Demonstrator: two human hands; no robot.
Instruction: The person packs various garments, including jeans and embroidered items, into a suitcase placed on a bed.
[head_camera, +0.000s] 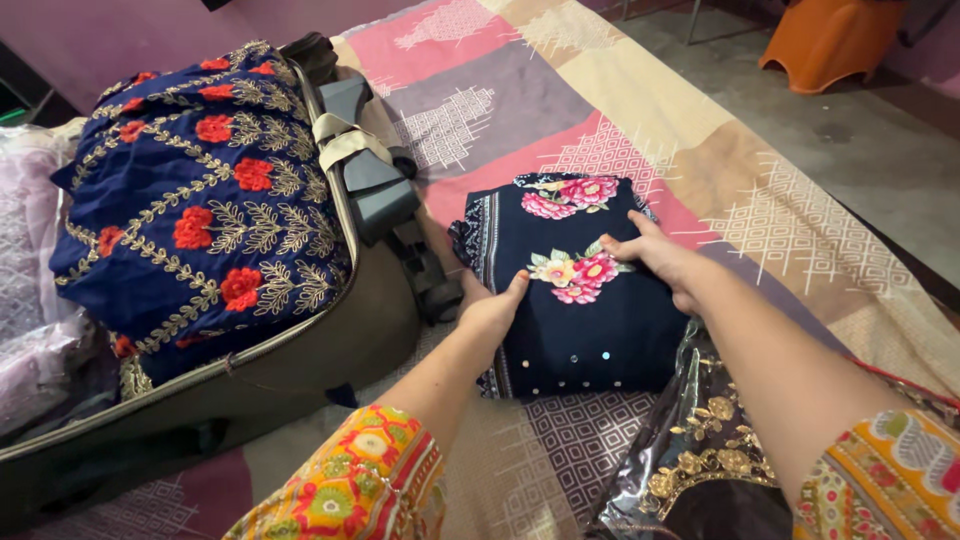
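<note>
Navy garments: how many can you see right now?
2. One floral folded garment lies on the bedspread between the left hand and right hand; one embroidered garment lies in the open suitcase. Others may be hidden underneath.

One head-worn camera looks steeply down, close over the hands (580, 285) and bedspread (600, 110).

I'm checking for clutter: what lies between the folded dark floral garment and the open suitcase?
In the head view, only a narrow strip of patchwork bedspread separates the folded garment from the suitcase; the left hand rests at the garment's near edge.
</note>
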